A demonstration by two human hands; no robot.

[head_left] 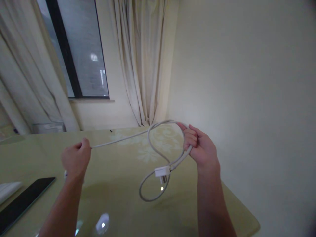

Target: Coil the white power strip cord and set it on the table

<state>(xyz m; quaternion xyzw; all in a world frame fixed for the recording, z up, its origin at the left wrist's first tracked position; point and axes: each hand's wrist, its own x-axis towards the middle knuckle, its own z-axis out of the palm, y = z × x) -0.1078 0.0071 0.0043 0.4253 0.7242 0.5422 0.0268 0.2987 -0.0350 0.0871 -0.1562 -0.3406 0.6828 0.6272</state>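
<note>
Cable [118, 141] stretches between the two hands, held over the table [118, 184]. At the far left, a curtain [32, 65] hangs in folds behind the table, and a white slab [10, 190], cut off by the picture's edge, lies beside a black slab [24, 204] on the tabletop. At the back, near the foot of that curtain, sits a clear box [49, 127]; it is too small and hazy to tell what is in it. The left hand [77, 158] is well apart from the other, closed in a fist on the cable, thumb on top; a small white bit [65, 174] shows beside the wrist, mostly hidden. Behind and above is the dark-framed window [81, 42]. From the left fist the cable runs taut, rising slightly to the right, past a small dark bit [111, 131] near the table's back edge and in front of a second curtain [140, 59]. It then bends into a large loop, with a smaller one hanging below; whether that one touches the table I cannot tell. The white plug [162, 171] hangs where the loops cross, prongs downward. The right hand [201, 144] has its fingers curled round the gathered strands. Beyond it stands the plain wall [242, 98].
</note>
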